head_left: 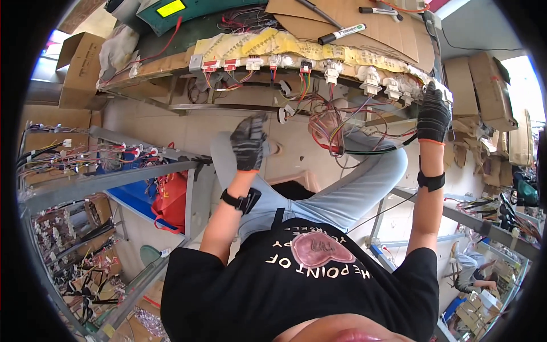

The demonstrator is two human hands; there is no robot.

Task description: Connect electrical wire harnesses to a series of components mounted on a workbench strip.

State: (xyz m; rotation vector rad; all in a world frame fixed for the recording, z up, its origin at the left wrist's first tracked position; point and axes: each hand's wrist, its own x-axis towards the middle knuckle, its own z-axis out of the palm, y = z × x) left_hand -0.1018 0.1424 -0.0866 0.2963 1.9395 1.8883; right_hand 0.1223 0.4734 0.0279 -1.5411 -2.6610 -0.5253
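Note:
My left hand, in a dark striped glove, hangs above my left thigh, short of the bench edge. Its fingers are slightly smeared, and nothing shows clearly in them. My right hand, gloved the same way, is at the right end of the bench's front edge. Its fingers are bunched against the last connectors; what they pinch is hidden. Along that edge runs a row of connectors, among them a white connector housing and a red-and-white one. A bundle of coloured wires dangles from the row over my right leg.
Yellow tape covers the edge behind the connectors. A marker lies on cardboard on the bench. A green device with a lit display stands at the back left. Metal racks with wiring stand left and right. Another person sits far right.

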